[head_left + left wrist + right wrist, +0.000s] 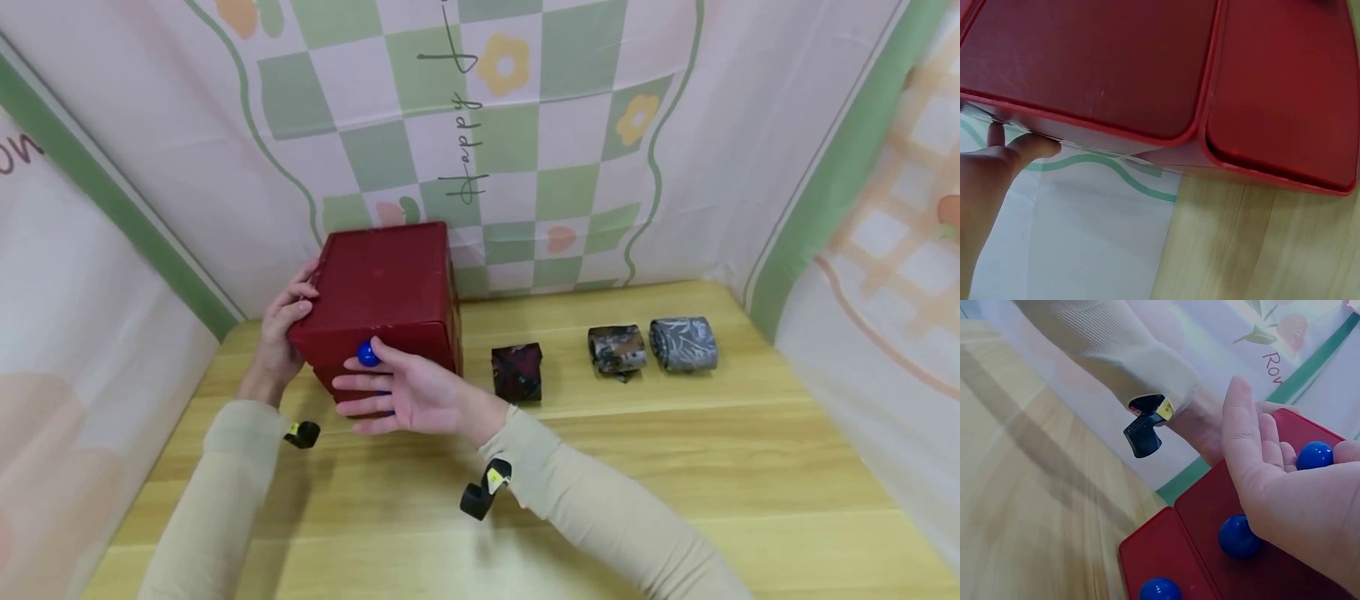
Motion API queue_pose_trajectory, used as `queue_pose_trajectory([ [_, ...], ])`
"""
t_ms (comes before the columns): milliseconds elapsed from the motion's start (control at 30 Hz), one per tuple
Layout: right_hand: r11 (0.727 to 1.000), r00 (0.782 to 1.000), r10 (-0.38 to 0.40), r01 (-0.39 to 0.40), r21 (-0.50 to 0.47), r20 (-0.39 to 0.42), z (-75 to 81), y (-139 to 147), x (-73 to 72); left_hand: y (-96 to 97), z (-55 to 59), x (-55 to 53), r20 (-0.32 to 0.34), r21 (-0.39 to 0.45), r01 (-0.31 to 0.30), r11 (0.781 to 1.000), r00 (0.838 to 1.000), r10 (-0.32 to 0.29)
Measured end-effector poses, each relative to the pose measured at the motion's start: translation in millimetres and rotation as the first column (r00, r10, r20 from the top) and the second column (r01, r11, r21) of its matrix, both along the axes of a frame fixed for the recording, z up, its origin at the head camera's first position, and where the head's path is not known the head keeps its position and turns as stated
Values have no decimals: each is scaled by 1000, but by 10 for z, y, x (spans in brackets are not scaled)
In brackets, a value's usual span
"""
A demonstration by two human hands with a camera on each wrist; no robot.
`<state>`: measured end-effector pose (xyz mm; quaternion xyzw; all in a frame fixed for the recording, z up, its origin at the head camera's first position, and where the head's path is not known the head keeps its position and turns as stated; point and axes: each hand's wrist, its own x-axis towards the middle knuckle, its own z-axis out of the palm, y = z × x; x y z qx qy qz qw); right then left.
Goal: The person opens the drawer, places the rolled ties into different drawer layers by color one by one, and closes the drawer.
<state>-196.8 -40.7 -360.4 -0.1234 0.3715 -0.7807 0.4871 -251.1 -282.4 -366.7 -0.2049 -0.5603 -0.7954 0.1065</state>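
A dark red drawer box (378, 279) with round blue knobs stands on the table. My left hand (281, 329) rests against its left side, fingertips at the upper edge. In the left wrist view, the fingers (1038, 145) lie along the box's side. In front of the box is my right hand (420, 396), palm turned up and fingers spread nearly straight. Its thumb and index finger lie on either side of the top blue knob (367, 354). The right wrist view shows a middle knob (1241, 537) below the palm and a lower knob (1160, 590).
Right of the box lies a dark maroon patterned fabric roll (517, 372). Farther right are a brown-and-grey patterned roll (617, 350) and a grey leaf-patterned roll (684, 343). A printed curtain (585, 150) hangs close behind the box. The wooden table (675, 475) extends toward me.
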Motion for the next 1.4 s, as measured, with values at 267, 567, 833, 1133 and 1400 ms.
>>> queue_pose_trajectory([
  [267,1000,1000,-14,14,0,2,22,-6,13,10,29,9,-7,8,3,1000,1000,-3],
  [567,999,999,-33,33,-7,-11,20,3,37,31,34,-12,-4,-2,11,1000,1000,-11],
  [833,999,999,-37,37,-3,27,-26,42,105,60,-44,13,21,-16,0,1000,1000,1],
  [1133,1000,1000,1,-1,-17,12,15,63,202,55,-22,20,8,-38,2,999,1000,-1],
  [1400,997,997,68,-68,-23,27,69,63,307,9,36,63,10,-54,-10,999,1000,10],
])
